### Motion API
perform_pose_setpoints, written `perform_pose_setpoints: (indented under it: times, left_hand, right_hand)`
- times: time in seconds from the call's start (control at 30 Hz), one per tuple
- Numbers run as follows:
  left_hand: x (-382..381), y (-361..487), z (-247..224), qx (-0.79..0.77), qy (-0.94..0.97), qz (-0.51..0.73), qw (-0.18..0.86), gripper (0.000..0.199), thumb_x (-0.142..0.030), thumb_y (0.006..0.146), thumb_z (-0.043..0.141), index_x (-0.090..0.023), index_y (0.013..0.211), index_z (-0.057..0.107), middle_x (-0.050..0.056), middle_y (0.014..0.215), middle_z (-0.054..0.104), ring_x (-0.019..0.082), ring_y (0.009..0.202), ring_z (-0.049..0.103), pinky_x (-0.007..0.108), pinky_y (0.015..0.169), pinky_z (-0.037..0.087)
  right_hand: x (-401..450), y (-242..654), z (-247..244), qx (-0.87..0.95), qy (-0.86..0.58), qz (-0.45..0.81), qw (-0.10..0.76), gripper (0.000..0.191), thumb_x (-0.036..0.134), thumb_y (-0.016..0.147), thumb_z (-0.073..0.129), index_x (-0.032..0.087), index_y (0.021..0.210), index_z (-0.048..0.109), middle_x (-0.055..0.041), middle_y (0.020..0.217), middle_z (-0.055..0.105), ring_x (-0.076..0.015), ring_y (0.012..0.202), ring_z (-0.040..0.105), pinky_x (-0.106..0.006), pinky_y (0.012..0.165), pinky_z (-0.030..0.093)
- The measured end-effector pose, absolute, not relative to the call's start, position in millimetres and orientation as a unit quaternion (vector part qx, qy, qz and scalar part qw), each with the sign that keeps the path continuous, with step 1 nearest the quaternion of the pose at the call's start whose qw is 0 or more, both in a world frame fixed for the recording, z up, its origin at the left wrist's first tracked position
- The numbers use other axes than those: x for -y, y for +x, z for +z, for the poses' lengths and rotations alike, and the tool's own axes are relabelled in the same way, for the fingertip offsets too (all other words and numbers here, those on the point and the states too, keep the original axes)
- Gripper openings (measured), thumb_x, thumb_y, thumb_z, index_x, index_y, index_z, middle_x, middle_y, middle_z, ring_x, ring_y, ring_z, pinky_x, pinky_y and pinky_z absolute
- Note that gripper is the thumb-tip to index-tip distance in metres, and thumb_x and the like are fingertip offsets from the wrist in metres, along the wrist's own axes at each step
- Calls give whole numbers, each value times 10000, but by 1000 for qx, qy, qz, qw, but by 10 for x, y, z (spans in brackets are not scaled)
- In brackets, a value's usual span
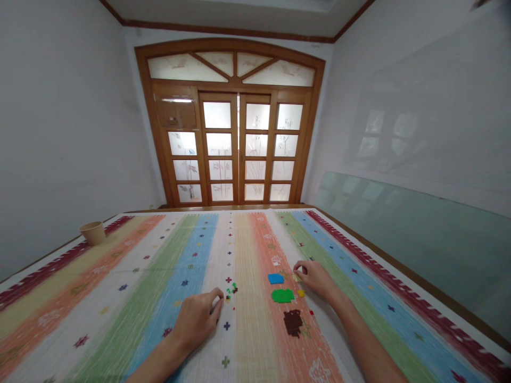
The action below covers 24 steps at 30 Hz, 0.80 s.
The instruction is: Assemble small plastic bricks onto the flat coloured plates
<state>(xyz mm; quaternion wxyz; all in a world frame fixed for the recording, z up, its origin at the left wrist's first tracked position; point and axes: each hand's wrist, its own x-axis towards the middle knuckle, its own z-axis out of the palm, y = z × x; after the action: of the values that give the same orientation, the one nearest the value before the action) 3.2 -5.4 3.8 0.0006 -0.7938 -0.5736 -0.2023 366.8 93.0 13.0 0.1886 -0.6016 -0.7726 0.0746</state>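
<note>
My left hand [203, 314] rests on the striped cloth, its thumb and index finger pinched close together; what they hold, if anything, is too small to tell. Just right of its fingertips lie small green and brown pieces [232, 290]. My right hand [313, 275] is also pinched, over the cloth beside a small yellow piece [301, 293]; its fingertips hide what they may hold. Left of it are a blue piece [275, 279] and a green piece [282, 296], with a dark brown piece [293, 323] nearer me. A small red piece [311, 313] lies below the yellow one.
The striped tablecloth [247, 340] covers a long table. A tan cup [93, 233] stands at the far left edge. Beyond the table are wooden doors [238, 175] with glass panes, and a pale green glass panel [399, 223] leans along the right wall.
</note>
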Motion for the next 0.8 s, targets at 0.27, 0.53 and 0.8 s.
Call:
perform_pose_setpoints:
  times: [0.27,0.53,0.8]
  left_hand:
    - [20,-12,43,602,-778,-182,16,222,-280,932,455,-233,956,671,17,665,706,216,669,680,272,612,389]
    - [46,-13,87,592,-790,-159,4,174,-234,874,513,-232,925,680,35,721,724,216,691,676,275,633,390]
    - [70,-2,115,588,-797,-141,-7,173,-257,857,538,-236,941,688,50,767,726,224,731,673,288,663,404]
  right_hand:
    - [-917,3615,118,774,-575,87,252,250,236,833,518,171,869,757,-18,576,615,-148,538,516,-252,549,291]
    - [-897,3553,137,782,-551,82,279,275,298,851,508,176,845,755,-10,528,579,-142,495,489,-254,529,281]
    - [-876,3526,159,784,-543,85,289,272,305,855,511,181,830,751,-10,527,588,-143,493,498,-252,530,288]
